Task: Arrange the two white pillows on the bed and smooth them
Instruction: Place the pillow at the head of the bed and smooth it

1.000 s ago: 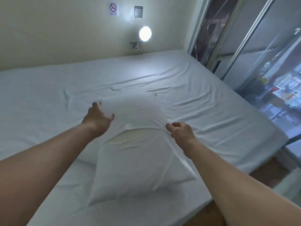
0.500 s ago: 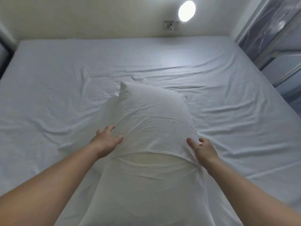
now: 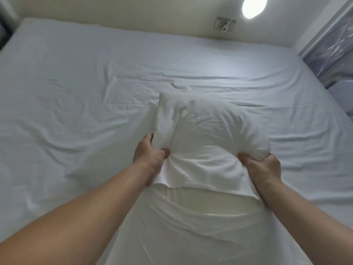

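Observation:
One white pillow (image 3: 206,134) lies lengthwise in front of me on the bed (image 3: 76,92), its far end bunched and raised. My left hand (image 3: 150,155) grips its left side, fingers dug into the fabric. On the opposite side my right hand (image 3: 261,167) grips the pillow too. The pillowcase's open flap (image 3: 200,178) crosses the middle, and a cream inner pillow (image 3: 206,201) shows below it. A second pillow is not in view.
The wrinkled white sheet spreads wide to the left and far side. A cream wall with a socket (image 3: 223,23) and a round lamp (image 3: 252,5) runs behind the bed. A glass partition (image 3: 332,52) stands at the right.
Both hands went from resting open beside the pillow to gripping its sides. The pillow's far end is now squeezed and lifted. My view moved closer.

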`<state>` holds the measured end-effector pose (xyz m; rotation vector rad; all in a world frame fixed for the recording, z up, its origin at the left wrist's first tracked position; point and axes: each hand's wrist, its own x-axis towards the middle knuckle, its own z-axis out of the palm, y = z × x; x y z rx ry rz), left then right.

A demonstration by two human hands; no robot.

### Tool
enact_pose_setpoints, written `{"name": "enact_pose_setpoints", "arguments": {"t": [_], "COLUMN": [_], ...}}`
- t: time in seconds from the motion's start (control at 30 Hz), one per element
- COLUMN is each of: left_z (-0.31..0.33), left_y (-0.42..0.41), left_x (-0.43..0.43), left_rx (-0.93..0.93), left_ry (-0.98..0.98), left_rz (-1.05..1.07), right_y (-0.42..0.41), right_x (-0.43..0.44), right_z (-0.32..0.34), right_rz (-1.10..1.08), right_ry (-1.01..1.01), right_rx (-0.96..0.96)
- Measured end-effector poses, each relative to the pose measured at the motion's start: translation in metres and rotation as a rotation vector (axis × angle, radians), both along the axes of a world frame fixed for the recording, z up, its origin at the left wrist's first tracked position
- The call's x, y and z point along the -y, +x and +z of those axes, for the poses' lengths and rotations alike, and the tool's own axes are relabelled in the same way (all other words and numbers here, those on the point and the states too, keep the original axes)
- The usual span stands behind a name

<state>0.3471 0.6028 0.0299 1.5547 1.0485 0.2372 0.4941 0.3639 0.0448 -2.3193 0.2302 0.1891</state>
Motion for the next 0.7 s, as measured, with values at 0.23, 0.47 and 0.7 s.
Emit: {"name": "enact_pose_setpoints", "arguments": {"t": [0.23, 0.47, 0.7], "left_z": [0.138, 0.266, 0.242], "left_y": [0.011, 0.018, 0.007], "left_x": [-0.160, -0.356, -0.436], "left_rx": [0.194, 0.189, -0.253], "left_ry": [0.264, 0.385, 0.310], "left_rz": [0.105, 0.064, -0.168], "right_y": [0.017, 0.077, 0.040], "right_x": [-0.160, -0.337, -0.425], "right_z": [0.136, 0.241, 0.197], "right_rz": [0.112, 0.387, 0.598], "right_ry": [0.246, 0.307, 0.025], "right_rx": [0.271, 0.061, -0.206]}}
